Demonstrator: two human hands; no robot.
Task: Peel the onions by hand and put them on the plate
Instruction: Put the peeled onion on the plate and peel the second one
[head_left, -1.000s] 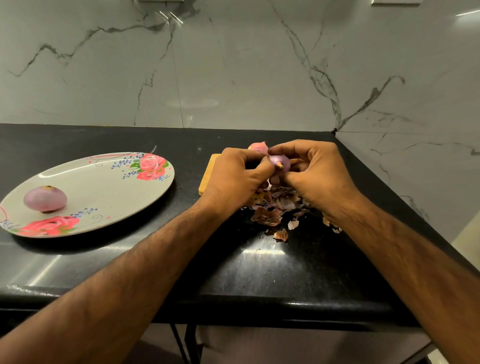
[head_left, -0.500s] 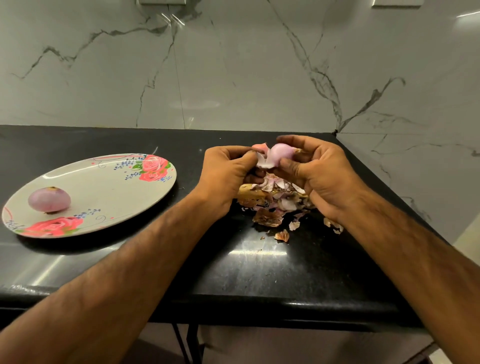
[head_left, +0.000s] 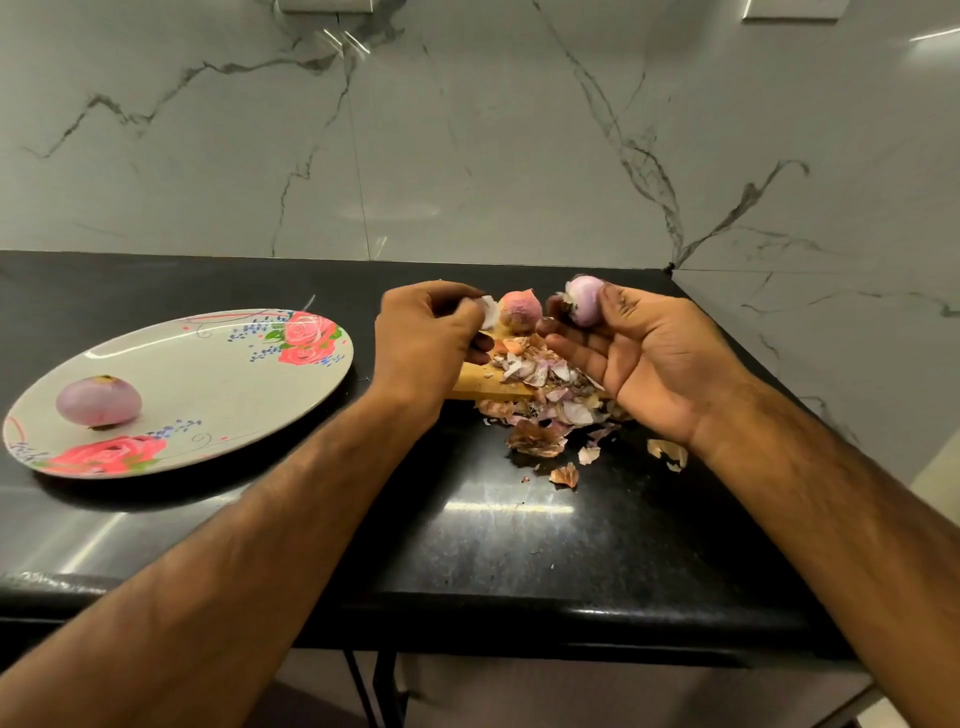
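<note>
My right hand (head_left: 649, 358) is right of centre, palm turned up toward me. Its thumb and upper fingertips pinch a pale purple onion (head_left: 584, 299) above the far end of the board (head_left: 478, 384), and the lower fingers lie loosely stretched out over the peels (head_left: 545, 400). The onion's rooty end faces left, with a few shreds of skin hanging on it.

My left hand (head_left: 426, 338) is just left of centre, back toward me, with the fingers curled in. It pinches a whitish scrap of skin (head_left: 488, 312) at its fingertips. The two hands are apart, and between them a pink onion (head_left: 519, 312) sits on the board, seemingly unpeeled.

The peels are piled over the near right part of the board and spill onto the black tabletop (head_left: 519, 545) below it. A few brown flakes lie loose further down and under my right wrist.

The plate (head_left: 208, 374), white with red roses, is at the left of the frame, well apart from the board. A peeled onion (head_left: 98, 401) rests on its near left part, beside the lower rose.

A marble wall (head_left: 467, 156) with grey veins fills the upper half of the frame.
</note>
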